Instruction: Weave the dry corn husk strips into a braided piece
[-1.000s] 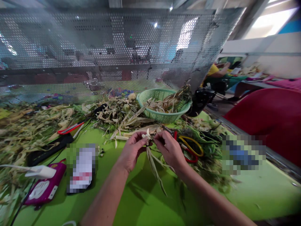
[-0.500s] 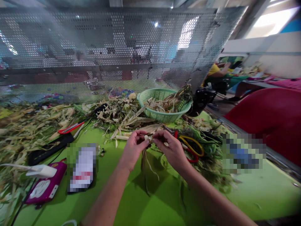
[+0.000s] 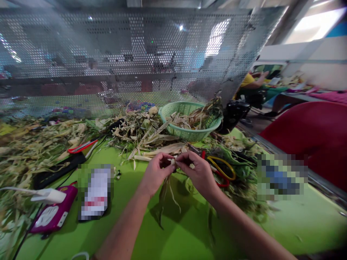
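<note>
Above the green table top, my two hands meet fingertip to fingertip. Thumb and fingers of my left hand pinch a small pale dried husk piece, whose thin leafy strips hang below. My right hand is closed in a pinch at the same pale tip; exactly what lies between its fingers is partly hidden. Scissors with red and yellow handles lie just right of my right hand, on dried greenery. Loose dried husks lie right behind both hands.
A green plastic basket with dried leaves stands behind. Heaps of dried husks spread left, with a red-edged cutter. A purple device and blurred phone lie left. A perforated metal screen rises behind; a co-worker's arm shows far right.
My hands have shifted slightly right and closer together at the pale tip. The hanging strips have swung a little left at their lower ends.
</note>
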{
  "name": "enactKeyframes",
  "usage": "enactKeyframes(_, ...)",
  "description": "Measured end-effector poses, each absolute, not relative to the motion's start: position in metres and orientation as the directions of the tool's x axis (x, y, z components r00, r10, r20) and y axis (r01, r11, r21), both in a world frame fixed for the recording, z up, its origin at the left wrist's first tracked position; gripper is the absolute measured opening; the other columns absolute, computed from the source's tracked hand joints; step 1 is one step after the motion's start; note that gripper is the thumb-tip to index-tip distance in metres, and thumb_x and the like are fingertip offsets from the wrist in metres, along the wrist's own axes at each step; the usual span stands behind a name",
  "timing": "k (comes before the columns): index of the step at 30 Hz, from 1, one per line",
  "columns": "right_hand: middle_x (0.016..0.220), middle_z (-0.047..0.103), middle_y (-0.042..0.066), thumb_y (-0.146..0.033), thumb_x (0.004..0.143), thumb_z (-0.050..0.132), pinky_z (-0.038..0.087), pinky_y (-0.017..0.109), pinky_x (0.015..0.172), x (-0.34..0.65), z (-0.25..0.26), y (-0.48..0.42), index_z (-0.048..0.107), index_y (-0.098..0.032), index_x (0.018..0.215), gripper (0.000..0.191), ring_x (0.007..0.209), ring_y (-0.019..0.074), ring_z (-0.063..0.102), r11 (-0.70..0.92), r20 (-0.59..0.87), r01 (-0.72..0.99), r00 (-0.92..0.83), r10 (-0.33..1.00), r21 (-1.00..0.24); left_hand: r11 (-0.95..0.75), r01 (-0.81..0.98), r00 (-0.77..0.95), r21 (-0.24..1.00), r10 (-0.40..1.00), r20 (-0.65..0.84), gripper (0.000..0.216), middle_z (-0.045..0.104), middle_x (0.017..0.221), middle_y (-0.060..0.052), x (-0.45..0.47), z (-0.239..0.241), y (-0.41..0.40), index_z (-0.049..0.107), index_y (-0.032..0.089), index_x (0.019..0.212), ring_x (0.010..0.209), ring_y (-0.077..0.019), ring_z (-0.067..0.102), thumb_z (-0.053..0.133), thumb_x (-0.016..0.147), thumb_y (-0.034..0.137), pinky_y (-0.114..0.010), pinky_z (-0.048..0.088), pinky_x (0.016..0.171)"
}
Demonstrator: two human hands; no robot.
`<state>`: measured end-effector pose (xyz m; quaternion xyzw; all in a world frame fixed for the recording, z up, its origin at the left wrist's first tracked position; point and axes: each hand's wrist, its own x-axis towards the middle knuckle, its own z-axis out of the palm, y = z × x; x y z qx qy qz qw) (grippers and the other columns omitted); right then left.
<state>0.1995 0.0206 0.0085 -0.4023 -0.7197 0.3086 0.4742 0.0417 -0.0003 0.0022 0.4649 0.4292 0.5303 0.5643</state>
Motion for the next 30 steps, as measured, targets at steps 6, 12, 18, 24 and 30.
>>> enactKeyframes(6, 0.073, 0.058, 0.001, -0.031, 0.076, 0.069, 0.047, 0.026, 0.062, 0.199, 0.010, 0.021, 0.059, -0.019, 0.081, 0.017, 0.066, 0.0136, 0.054, 0.325, 0.299, 0.098, -0.213, 0.930, -0.941, 0.101, -0.361, 0.117, 0.927, 0.991, -0.063, 0.031, 0.062, 0.078, -0.001, 0.043, 0.003, -0.001, 0.062, 0.014, 0.091, 0.073, -0.0117, 0.058, 0.076, 0.067, 0.026, -0.028, 0.048, 0.075)
enactKeyframes(12, 0.086, 0.060, 0.003, -0.038, 0.079, 0.065, 0.047, 0.026, 0.064, 0.201, 0.011, 0.023, 0.056, -0.019, 0.098, 0.028, 0.073, 0.0134, 0.056, 0.164, 0.168, -0.039, -0.180, 0.969, -0.986, 0.187, -0.458, 0.121, 0.869, 0.982, -0.148, 0.032, 0.063, 0.081, -0.001, 0.043, 0.010, -0.004, 0.063, 0.014, 0.093, 0.072, -0.0096, 0.058, 0.078, 0.065, 0.022, -0.025, 0.048, 0.073)
enactKeyframes(18, 0.076, 0.057, 0.000, -0.039, 0.078, 0.066, 0.041, 0.024, 0.060, 0.202, 0.011, 0.025, 0.060, -0.017, 0.085, 0.023, 0.067, 0.0115, 0.050, 0.097, 0.101, -0.026, -0.256, 0.962, -0.995, 0.227, -0.483, 0.142, 0.846, 0.973, -0.181, 0.032, 0.064, 0.080, -0.002, 0.043, 0.016, -0.007, 0.064, 0.014, 0.091, 0.070, -0.0095, 0.059, 0.079, 0.064, 0.021, -0.025, 0.048, 0.072)
enactKeyframes(24, 0.064, 0.049, -0.003, -0.039, 0.077, 0.067, 0.034, 0.023, 0.055, 0.202, 0.008, 0.026, 0.055, -0.017, 0.073, 0.025, 0.060, 0.0106, 0.043, 0.161, 0.148, 0.056, -0.185, 0.972, -0.985, 0.229, -0.473, 0.191, 0.851, 0.969, -0.156, 0.029, 0.063, 0.082, -0.002, 0.041, 0.015, -0.007, 0.063, 0.014, 0.093, 0.071, -0.0103, 0.058, 0.075, 0.068, 0.023, -0.026, 0.050, 0.072)
enactKeyframes(30, 0.080, 0.058, 0.002, -0.036, 0.077, 0.067, 0.042, 0.027, 0.064, 0.205, 0.013, 0.027, 0.061, -0.019, 0.087, 0.020, 0.070, 0.0151, 0.051, 0.331, 0.294, 0.203, -0.193, 0.936, -0.921, 0.086, -0.242, 0.150, 0.967, 0.987, -0.050, 0.032, 0.058, 0.080, -0.001, 0.040, 0.008, -0.004, 0.061, 0.016, 0.101, 0.078, -0.0121, 0.055, 0.071, 0.072, 0.023, -0.026, 0.047, 0.075)
